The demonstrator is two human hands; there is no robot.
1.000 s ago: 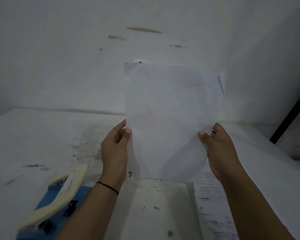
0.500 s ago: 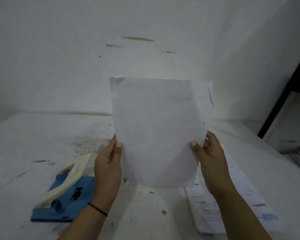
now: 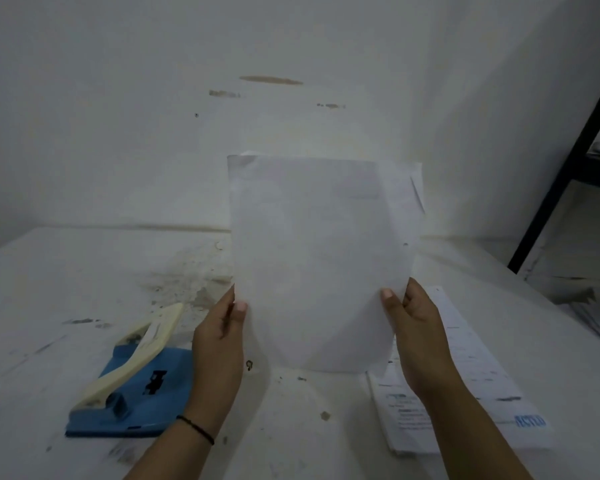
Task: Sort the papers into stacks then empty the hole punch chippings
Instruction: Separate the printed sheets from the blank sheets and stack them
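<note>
I hold a bundle of white papers [image 3: 319, 258] upright in front of me, its bottom edge standing on the white table [image 3: 49, 278]. My left hand [image 3: 219, 344] pinches the bundle's left edge and my right hand [image 3: 413, 334] pinches its right edge. A blue hole punch [image 3: 136, 386] with a cream lever lies on the table left of my left forearm. A flat stack of printed papers [image 3: 471, 375] lies on the table to the right, partly under my right forearm.
A stained white wall [image 3: 153, 116] stands close behind the table. A black shelf frame [image 3: 568, 168] rises at the far right, with more papers [image 3: 589, 306] below it. Dark smudges and a few specks mark the tabletop.
The camera view tilted down, bringing the hole punch and the printed stack fully into view. The bundle now sits lower in the frame; both hands keep their hold on its edges.
</note>
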